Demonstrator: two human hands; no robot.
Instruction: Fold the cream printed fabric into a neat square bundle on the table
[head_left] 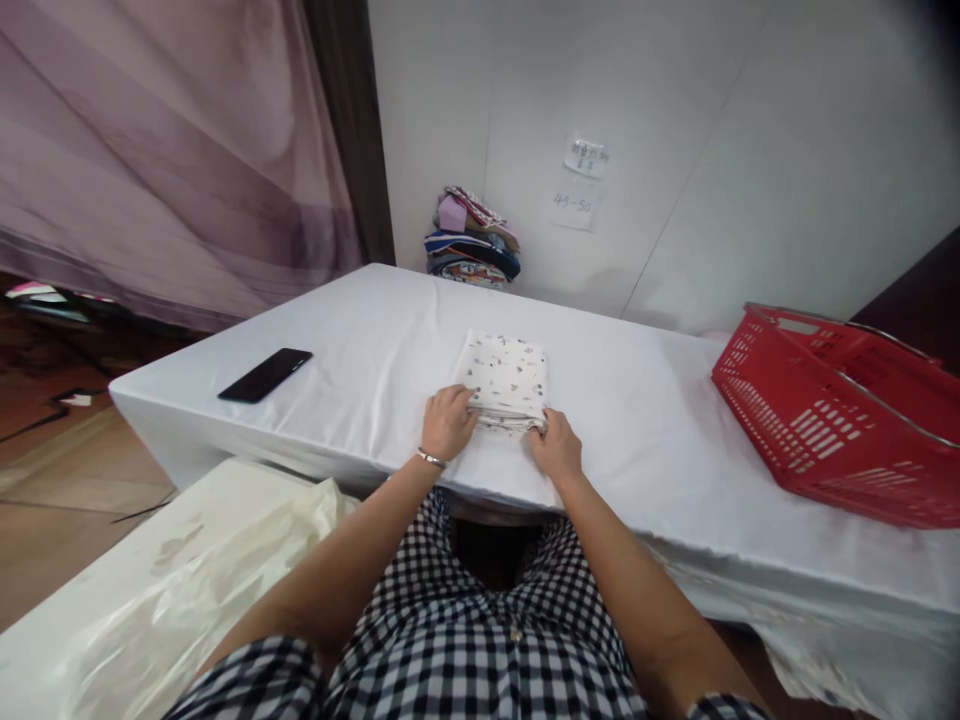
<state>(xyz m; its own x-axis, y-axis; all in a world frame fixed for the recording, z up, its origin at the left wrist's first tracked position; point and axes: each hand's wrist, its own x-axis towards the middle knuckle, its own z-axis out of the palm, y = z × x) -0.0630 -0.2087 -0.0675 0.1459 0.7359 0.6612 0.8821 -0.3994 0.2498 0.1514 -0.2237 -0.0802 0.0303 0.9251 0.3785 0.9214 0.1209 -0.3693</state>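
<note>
Head view, single frame. I have both hands on a folded cloth (pixel 504 380), white with small dark specks, which lies flat on the desk (pixel 360 340) near its front edge, roughly at the middle of my view.

Left hand (pixel 448 421): fingers curled over the near left corner of the folded cloth, pinching its edge; a thin bracelet (pixel 430 459) sits at the wrist. Right hand (pixel 556 445): fingers closed on the near right corner, where the layered edges of the cloth show as a stack. Both hands grip the cloth; neither is released. The cloth's near edge is touching both hands, and its far edge lies flat and square.

The desk carries a white cover. To the left of the cloth, well apart, a black phone (pixel 265 375) lies face up near the desk's left corner. To the right, well apart, a red plastic basket (pixel 832 420) with a metal handle rests tilted on the desk. At the far edge, against the wall, stands a pile of folded fabrics (pixel 471 240) in mixed colours. Two paper notes (pixel 581 180) are stuck on the wall above and to the right of that pile; I cannot read the writing with certainty.

Beside my left forearm, below desk level, a cream plastic sheet (pixel 195 560) covers a lower surface. My shirt is black-and-white check.
</note>
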